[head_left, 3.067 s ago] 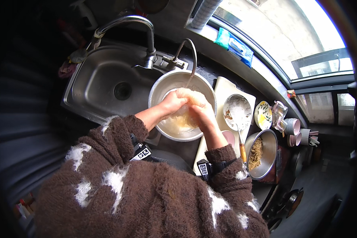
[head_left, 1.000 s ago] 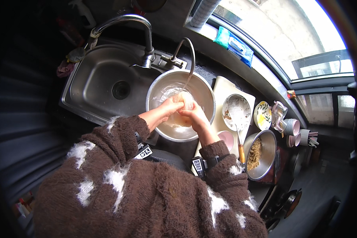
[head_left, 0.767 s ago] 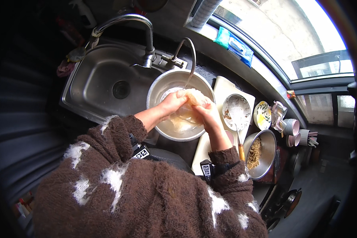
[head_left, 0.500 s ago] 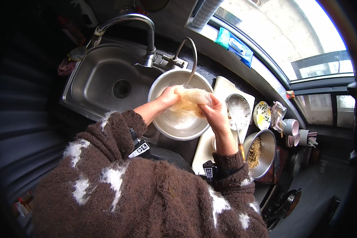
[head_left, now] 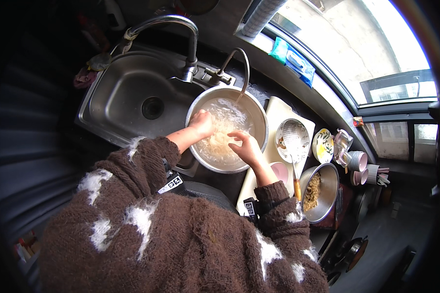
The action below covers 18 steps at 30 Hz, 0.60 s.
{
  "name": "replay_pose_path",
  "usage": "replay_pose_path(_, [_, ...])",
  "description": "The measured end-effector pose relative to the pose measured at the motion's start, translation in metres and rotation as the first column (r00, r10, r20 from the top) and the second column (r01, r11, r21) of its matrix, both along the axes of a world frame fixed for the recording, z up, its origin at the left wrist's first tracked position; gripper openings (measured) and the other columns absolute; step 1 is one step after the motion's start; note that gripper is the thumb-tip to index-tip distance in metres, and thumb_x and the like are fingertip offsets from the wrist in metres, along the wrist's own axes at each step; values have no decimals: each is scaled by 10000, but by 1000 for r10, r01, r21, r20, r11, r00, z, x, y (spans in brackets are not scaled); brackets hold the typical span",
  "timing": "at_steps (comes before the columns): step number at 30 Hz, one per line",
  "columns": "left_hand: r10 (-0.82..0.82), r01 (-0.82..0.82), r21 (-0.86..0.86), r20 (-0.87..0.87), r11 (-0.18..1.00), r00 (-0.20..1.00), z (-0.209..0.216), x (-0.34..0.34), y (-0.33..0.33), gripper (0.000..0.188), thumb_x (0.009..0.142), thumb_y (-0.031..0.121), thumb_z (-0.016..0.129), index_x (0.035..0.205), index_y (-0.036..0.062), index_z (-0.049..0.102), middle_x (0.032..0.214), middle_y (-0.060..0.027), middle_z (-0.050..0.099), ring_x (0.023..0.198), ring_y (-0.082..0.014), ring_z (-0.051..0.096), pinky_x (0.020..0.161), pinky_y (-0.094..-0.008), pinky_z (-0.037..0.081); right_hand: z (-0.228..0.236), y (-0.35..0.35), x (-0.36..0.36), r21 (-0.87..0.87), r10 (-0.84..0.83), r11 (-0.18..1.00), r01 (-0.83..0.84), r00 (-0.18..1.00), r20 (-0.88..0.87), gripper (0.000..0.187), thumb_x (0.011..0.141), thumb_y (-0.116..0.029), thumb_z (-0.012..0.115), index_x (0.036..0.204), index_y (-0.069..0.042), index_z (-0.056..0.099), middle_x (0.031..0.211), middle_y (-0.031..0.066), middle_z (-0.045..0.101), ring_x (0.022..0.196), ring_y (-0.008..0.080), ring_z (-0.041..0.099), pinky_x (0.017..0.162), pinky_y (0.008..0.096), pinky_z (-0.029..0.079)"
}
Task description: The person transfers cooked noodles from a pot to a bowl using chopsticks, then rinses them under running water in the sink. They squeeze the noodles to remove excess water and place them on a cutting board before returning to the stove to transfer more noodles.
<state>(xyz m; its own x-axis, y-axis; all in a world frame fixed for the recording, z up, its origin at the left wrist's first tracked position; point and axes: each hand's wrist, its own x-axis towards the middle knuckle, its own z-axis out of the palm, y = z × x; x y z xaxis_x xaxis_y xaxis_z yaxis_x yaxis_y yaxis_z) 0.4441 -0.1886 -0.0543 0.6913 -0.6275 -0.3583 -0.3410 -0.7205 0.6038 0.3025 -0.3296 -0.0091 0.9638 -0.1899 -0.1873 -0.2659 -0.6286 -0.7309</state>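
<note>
A large metal bowl (head_left: 262,124) holds rippling water, with a thin hose (head_left: 246,73) running down into it from the small tap. In the water lies a pale, translucent, film-like mass (head_left: 221,139); I cannot tell its exact kind. My left hand (head_left: 202,123) is closed at the bowl's left side, next to that mass, and its fingertips are hidden. Over the bowl's right front part, my right hand (head_left: 247,146) has its fingers apart and curved, nothing between them.
A steel sink (head_left: 115,105) with a curved faucet (head_left: 190,49) is at left. On a cream board (head_left: 273,108) at right are a patterned bowl (head_left: 304,146) with a skimmer (head_left: 291,134) and a pink bowl (head_left: 280,171). Beside it, a metal bowl (head_left: 333,188) contains brown crumbly food (head_left: 312,193).
The translucent film, held up between both hands before, is now down in the water. My right hand has let go and moved lower; my left hand has shifted left. The water is more stirred.
</note>
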Motion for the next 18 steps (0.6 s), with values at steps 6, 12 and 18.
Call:
replay_pose_path(6, [-466, 431, 188, 225, 883, 856, 16, -25, -1, 893, 678, 325, 734, 1396, 59, 275, 1468, -202, 183, 1367, -367, 152, 1063, -525, 241, -31, -4, 11, -405, -131, 913, 50, 976, -175, 924, 631, -395, 776, 1369, -55, 335, 1402, 285, 271, 1268, 456, 311, 1021, 476, 339])
replay_pose_path(12, [-721, 557, 487, 257, 672, 644, 6, -17, -6, 803, 726, 446, 649, 1373, 67, 361, 1458, -161, 258, 1368, -318, 182, 1064, -558, 201, -55, 12, 26, -623, 36, 742, -248, 942, -333, 783, 725, -404, 652, 1367, -72, 350, 1436, 185, 284, 1323, 376, 270, 1033, 555, 277])
replay_pose_path(18, [-596, 478, 380, 309, 792, 741, -13, -15, -9, 627, 792, 342, 554, 1339, 67, 414, 1427, -135, 329, 1332, -319, 264, 1073, -537, 177, -55, 4, 21, -599, 36, 748, -285, 919, -393, 656, 783, -416, 586, 1351, -148, 397, 1368, 163, 387, 1298, 335, 321, 1011, 548, 296])
